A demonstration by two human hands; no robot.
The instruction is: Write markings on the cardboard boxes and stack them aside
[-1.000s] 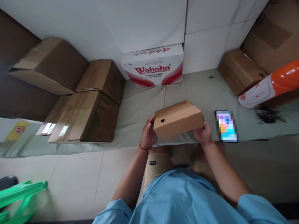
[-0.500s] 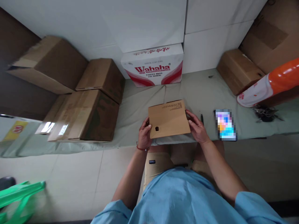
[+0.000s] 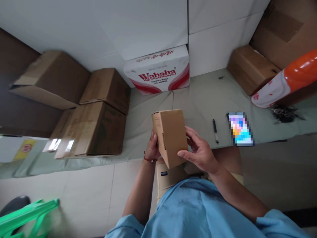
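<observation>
A small brown cardboard box (image 3: pixel 174 135) is held over the near edge of the cloth-covered table, turned so a narrow plain side faces me. My left hand (image 3: pixel 152 148) grips its left side, the thumb showing and the other fingers hidden behind the carton. On the right side, my right hand (image 3: pixel 199 150) holds the box with the thumb on its near face and the fingers curled at the far edge. To the right of that hand lies a dark pen (image 3: pixel 215 130) on the cloth, and beyond it a phone (image 3: pixel 240 129) with a blurred-out screen.
Several cardboard boxes (image 3: pixel 99 129) are stacked at the left. A white and red Wahaha carton (image 3: pixel 158 71) stands against the wall. On the right are a brown box (image 3: pixel 250 71), an orange and white cylinder (image 3: pixel 289 81) and keys (image 3: pixel 284 113). A green plastic stool (image 3: pixel 32 211) stands on the floor.
The box has been rotated from its broad face with the hole to a narrow side. My right hand has shifted its hold toward the near face, and the whole pen now shows.
</observation>
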